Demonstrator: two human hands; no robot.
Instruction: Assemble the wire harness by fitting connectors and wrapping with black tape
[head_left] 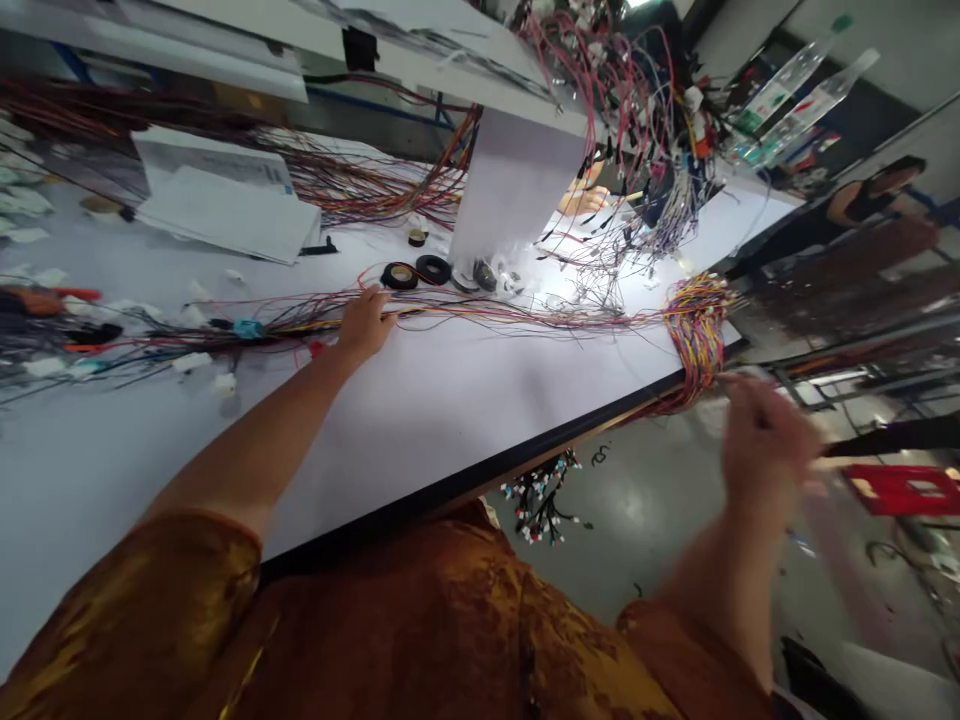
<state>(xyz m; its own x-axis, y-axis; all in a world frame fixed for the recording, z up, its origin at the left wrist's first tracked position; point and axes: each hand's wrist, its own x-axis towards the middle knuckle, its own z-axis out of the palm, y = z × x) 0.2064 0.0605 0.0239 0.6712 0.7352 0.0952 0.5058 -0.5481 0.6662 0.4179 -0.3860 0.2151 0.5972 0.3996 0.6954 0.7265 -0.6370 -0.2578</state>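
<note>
A long bundle of thin red, yellow and dark wires [480, 312] runs left to right along the white table. My left hand [365, 328] is closed round it, left of the middle. Blue tape [249, 328] wraps the bundle further left. At the table's right end, a thick hank of yellow, red and purple wires [697, 325] drapes over the edge. Just right of its lower end is my right hand [769, 435], closed and blurred by motion; what its fingers pinch is not clear. Black tape rolls [400, 276] lie just beyond my left hand.
White papers [225, 205] and more wires lie at the back left, under a shelf [420, 50]. Wires with connectors [630, 90] hang from the shelf's right end, near plastic bottles [795, 95]. Another person's hand [585, 195] is behind them. A person [870, 205] is at far right.
</note>
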